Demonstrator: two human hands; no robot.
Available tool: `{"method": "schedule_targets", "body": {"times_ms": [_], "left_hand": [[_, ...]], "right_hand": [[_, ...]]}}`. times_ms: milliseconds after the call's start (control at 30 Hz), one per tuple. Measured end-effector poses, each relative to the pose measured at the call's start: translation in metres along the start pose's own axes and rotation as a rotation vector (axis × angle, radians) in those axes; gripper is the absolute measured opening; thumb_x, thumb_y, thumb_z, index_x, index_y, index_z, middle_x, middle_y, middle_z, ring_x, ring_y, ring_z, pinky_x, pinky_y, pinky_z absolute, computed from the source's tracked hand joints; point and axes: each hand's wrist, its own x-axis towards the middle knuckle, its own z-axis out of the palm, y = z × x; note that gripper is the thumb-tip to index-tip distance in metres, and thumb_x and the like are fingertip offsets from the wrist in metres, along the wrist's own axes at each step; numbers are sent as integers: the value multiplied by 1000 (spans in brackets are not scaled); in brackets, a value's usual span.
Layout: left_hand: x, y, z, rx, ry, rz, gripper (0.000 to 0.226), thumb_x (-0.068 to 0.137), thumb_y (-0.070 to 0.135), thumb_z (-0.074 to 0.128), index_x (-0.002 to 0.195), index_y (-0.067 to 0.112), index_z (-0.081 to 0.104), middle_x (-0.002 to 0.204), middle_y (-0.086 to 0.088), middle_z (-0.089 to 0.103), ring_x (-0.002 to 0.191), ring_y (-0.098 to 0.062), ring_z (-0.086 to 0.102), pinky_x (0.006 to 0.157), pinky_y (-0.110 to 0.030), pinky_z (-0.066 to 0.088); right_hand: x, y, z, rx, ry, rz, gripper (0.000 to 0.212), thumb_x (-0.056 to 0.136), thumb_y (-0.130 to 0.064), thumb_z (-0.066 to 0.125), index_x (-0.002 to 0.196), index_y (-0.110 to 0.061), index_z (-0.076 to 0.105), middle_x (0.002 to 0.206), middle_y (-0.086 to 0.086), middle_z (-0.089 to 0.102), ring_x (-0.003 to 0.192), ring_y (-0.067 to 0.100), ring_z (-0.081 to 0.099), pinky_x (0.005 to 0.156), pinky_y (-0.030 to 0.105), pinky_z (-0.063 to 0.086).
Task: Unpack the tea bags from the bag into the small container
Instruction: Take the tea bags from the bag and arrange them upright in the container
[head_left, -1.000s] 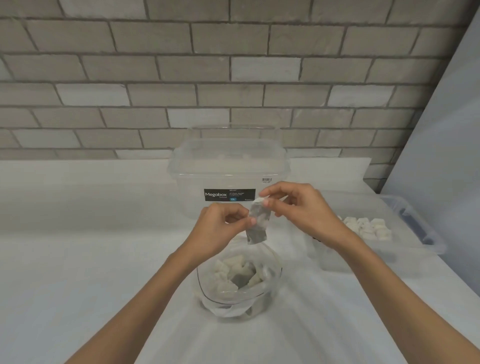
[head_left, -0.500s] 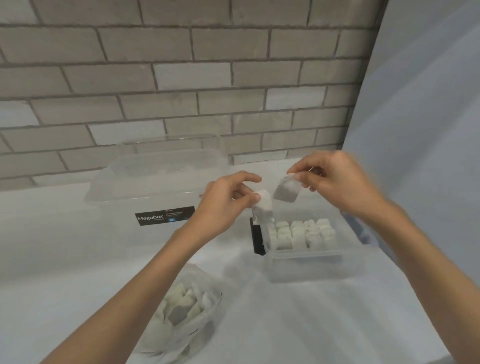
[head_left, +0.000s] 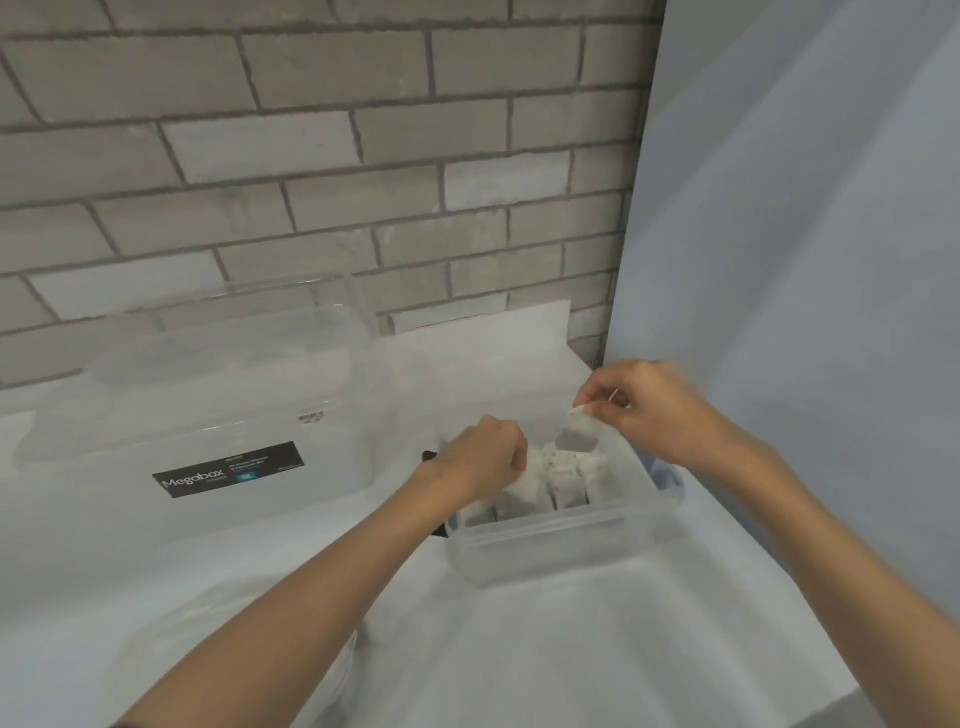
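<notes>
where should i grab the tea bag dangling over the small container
By its top edge, from above, with a fingertip pinch. The tea bag hangs down from the grip of the right hand on that edge, its filled body free below, so it should drop straight into the packed rows of the container.

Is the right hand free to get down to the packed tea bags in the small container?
Probably yes. The small container stands open, the right hand hangs just above its far side pinching one tea bag, and the left hand is at the left end, out of its path.
</notes>
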Motion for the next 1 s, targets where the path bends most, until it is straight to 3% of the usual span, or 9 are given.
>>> {"method": "schedule_targets", "body": {"times_ms": [167, 367, 433, 500, 567, 700, 767, 900, 1000], "left_hand": [[12, 2, 13, 331, -164, -19, 24, 91, -1, 46, 108, 6, 62, 113, -11, 59, 84, -28, 59, 68, -32, 40], [22, 0, 25, 686, -145, -8, 22, 91, -1, 46, 108, 10, 56, 82, -1, 50, 95, -24, 61, 91, -35, 32], [24, -1, 26, 760, -157, -10, 23, 90, 0, 46, 108, 12, 56, 74, 4, 40, 87, -22, 58, 96, -36, 29], [26, -1, 26, 803, -173, -28, 22, 91, 2, 46, 107, 13, 57, 70, 3, 38, 71, -17, 48, 100, -36, 27], [28, -3, 28, 832, -188, -52, 21, 91, 5, 47, 106, 14, 59, 68, 3, 40, 65, -16, 44, 102, -37, 25], [28, -7, 30, 846, -172, -66, 22, 92, 7, 48, 108, 16, 59, 83, 2, 51, 94, -19, 56, 104, -38, 24], [27, -8, 26, 808, -131, -56, 24, 92, 6, 49, 111, 17, 57, 100, 0, 59, 105, -20, 56, 103, -37, 25], [24, -12, 7, 682, 33, 10, 10, 91, 9, 49, 96, 14, 56, 105, -4, 64, 100, -22, 59, 96, -38, 32], [20, -18, -9, 530, 175, 42, 18, 91, 16, 50, 104, 13, 63, 105, -3, 67, 97, -23, 62, 90, -37, 34]], "right_hand": [[2, 11, 14, 8, -76, 13, 17, 88, -8, 61, 89, -18, 74, 76, -12, 60, 64, -6, 53, 61, -2, 36], [9, 18, 31, 15, -143, 0, 19, 90, -6, 57, 91, -15, 73, 75, -14, 57, 65, -4, 54, 62, 2, 39], [14, 20, 37, 8, -171, -2, 22, 89, -3, 55, 89, -15, 73, 75, -11, 60, 68, 5, 59, 63, 7, 44], [19, 22, 44, -5, -189, 6, 25, 87, -4, 54, 86, -20, 73, 78, -9, 65, 71, 9, 62, 70, 25, 54], [23, 24, 51, -12, -204, 16, 26, 86, -7, 54, 83, -26, 72, 81, -10, 68, 74, 6, 61, 74, 37, 56], [28, 17, 59, 17, -316, 32, 22, 90, -6, 54, 93, -14, 73, 87, -3, 67, 73, 4, 56, 60, 5, 40], [30, 13, 65, 36, -372, 22, 22, 88, -3, 53, 94, -10, 74, 86, -3, 66, 67, -1, 53, 58, 2, 37], [38, 4, 82, 53, -487, 7, 17, 85, -4, 59, 95, -7, 74, 91, 6, 70, 62, -1, 53, 73, 20, 49], [47, -1, 100, 24, -555, 11, 17, 85, -6, 61, 97, -7, 73, 98, 6, 69, 77, 11, 59, 72, 21, 48]]}}
